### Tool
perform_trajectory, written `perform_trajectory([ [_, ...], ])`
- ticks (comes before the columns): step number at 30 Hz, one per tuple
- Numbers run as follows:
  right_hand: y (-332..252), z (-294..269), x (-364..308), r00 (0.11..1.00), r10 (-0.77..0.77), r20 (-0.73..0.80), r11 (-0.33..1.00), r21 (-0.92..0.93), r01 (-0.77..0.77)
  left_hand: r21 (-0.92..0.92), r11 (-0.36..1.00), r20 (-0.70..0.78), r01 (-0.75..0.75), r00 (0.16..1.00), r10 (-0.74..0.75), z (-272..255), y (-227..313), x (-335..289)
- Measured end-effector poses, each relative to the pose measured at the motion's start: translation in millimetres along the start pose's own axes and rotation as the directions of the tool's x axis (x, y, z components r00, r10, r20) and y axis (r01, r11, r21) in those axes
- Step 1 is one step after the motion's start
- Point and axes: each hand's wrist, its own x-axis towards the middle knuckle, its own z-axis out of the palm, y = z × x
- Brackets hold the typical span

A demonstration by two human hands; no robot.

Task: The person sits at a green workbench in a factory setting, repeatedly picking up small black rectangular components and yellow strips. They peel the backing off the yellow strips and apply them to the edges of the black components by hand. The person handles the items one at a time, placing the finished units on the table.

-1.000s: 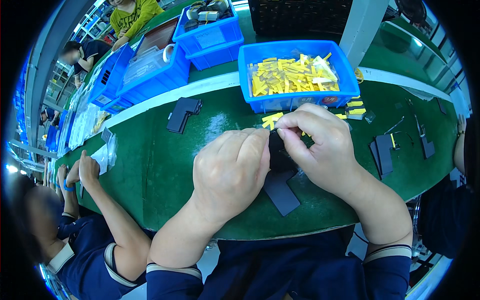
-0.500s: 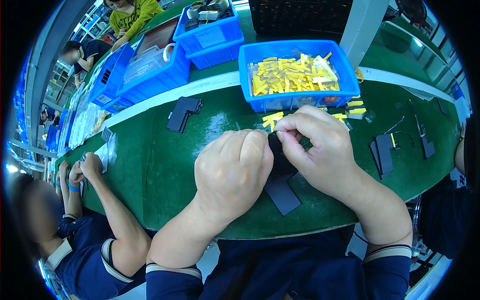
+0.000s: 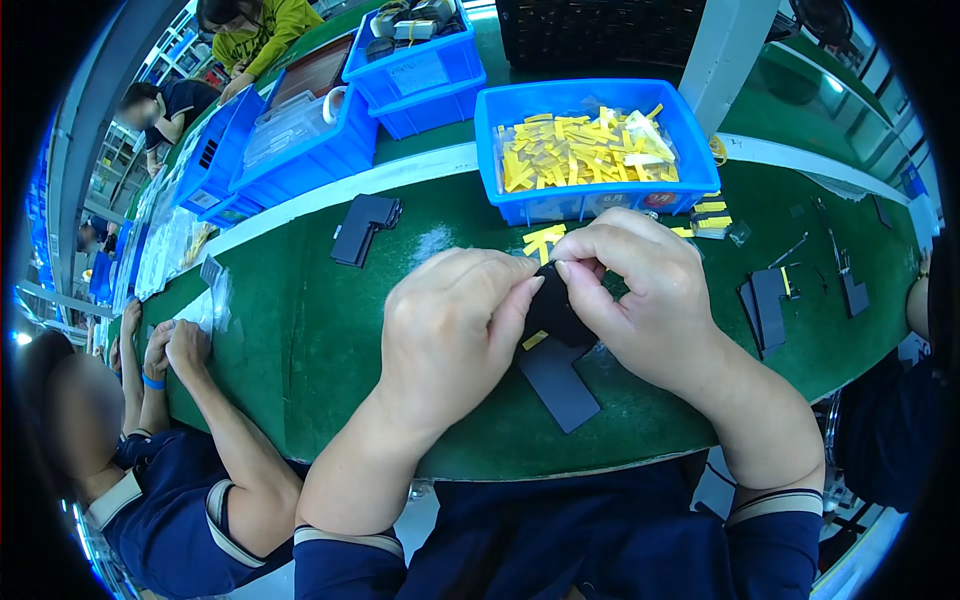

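Between my hands stands a black piece [image 3: 560, 310], its upper end at my fingertips. My left hand [image 3: 452, 325] is closed in a pinch at its left edge, thumb against fingers. My right hand [image 3: 640, 295] pinches the top right corner, thumb and forefinger together. A short yellow strip [image 3: 535, 340] shows just below the left thumb. Under the black piece a dark grey flat part [image 3: 562, 385] with a stepped outline lies on the green table [image 3: 340, 400]. Several yellow strips [image 3: 543, 240] lie just beyond my fingertips. My fingers hide part of the black piece.
A blue bin [image 3: 600, 205] of yellow-ended strips stands ahead. Dark flat parts lie at left [image 3: 362, 230] and right [image 3: 768, 312]. More blue bins [image 3: 310, 150] stand back left. A co-worker's hands [image 3: 178, 345] rest at the table's left; a grey post [image 3: 730, 65] rises behind.
My left hand has turned and shifted slightly left; its thumb now shows. The yellow strip below it has come into view. My right hand has barely moved.
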Motion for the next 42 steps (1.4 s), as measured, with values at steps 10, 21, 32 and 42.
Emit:
perform_trajectory([
  [10,-3,-5,2,0.992,-0.110,0.057,0.993,-0.039,0.113,-0.399,0.835,0.220,0.380,0.923,-0.315,-7,-7,4],
  [21,-3,-5,3,0.977,-0.211,0.035,0.977,-0.020,0.212,-0.510,0.737,0.363,0.444,0.887,-0.284,-16,-15,6],
  [32,-2,-7,4,0.998,-0.062,-0.023,0.998,0.002,0.062,-0.363,0.875,0.258,0.321,0.937,-0.236,-19,-14,9],
  [42,3,-12,6,0.977,0.188,0.099,0.937,0.280,-0.209,-0.224,0.938,0.179,0.266,0.957,-0.228,-17,-9,6],
])
